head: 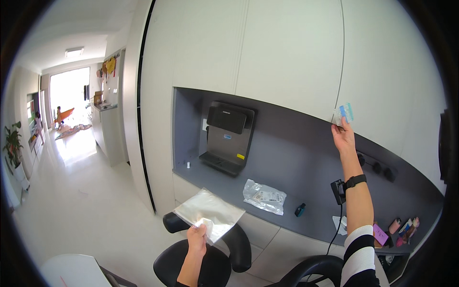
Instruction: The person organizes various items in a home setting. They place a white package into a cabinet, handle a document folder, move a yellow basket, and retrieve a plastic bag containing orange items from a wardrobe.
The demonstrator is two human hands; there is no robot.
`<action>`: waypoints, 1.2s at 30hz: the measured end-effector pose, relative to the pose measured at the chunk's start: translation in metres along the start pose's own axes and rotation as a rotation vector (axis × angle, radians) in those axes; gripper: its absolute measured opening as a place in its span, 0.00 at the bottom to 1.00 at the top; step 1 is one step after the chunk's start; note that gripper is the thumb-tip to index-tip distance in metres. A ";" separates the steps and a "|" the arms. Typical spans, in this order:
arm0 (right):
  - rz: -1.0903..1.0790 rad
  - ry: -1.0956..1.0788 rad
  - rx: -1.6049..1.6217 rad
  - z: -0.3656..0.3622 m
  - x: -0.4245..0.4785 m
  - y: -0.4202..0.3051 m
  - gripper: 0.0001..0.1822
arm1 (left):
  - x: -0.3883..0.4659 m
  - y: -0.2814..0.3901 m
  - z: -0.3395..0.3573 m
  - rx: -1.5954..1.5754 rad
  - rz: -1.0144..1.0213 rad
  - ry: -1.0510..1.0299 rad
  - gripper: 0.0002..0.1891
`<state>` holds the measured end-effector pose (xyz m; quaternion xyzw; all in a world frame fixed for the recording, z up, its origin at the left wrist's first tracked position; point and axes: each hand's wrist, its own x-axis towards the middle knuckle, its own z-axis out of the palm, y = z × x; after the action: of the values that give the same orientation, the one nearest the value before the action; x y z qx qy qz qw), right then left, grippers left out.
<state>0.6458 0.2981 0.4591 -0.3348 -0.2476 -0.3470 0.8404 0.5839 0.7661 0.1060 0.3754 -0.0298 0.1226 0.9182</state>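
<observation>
My left hand (198, 237) grips a flat, pale translucent plastic packet (208, 208) by its near edge, above a black chair. A small crumpled white piece shows at the thumb. My right hand (343, 138) is raised at the lower edge of the white upper cabinet doors (290, 53). Between its thumb and fingers is a small clear packet (343, 113) with blue and green parts, held up against the door gap. A black strap with a small device (337, 192) and cable sits on the right wrist.
Below the cabinets, a grey niche holds a black wall-mounted water dispenser (227, 136). A clear plastic mailer (264, 196) with a printed label and a dark bottle (300, 210) lie on its counter (222, 183). Black chairs (193, 263) stand in front. Two people are far off at left.
</observation>
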 end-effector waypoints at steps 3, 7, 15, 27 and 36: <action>-0.028 -0.009 0.011 -0.013 0.003 -0.007 0.21 | -0.006 0.002 -0.012 0.010 0.002 0.004 0.04; 0.053 0.013 -0.079 -0.003 0.000 0.018 0.20 | -0.007 0.025 -0.026 -0.018 0.073 0.082 0.06; 0.210 -0.081 -0.166 -0.018 -0.053 0.030 0.21 | -0.009 0.036 -0.048 0.106 0.094 0.035 0.11; 0.316 -0.325 -0.065 0.022 -0.034 0.095 0.17 | -0.033 0.025 -0.019 0.074 0.137 0.165 0.11; 0.314 -0.267 -0.006 0.095 -0.012 0.189 0.14 | 0.034 0.066 -0.028 0.049 0.186 0.094 0.12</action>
<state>0.7621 0.4745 0.4397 -0.4146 -0.3005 -0.1649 0.8430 0.5992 0.8379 0.1362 0.3871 -0.0183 0.2254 0.8939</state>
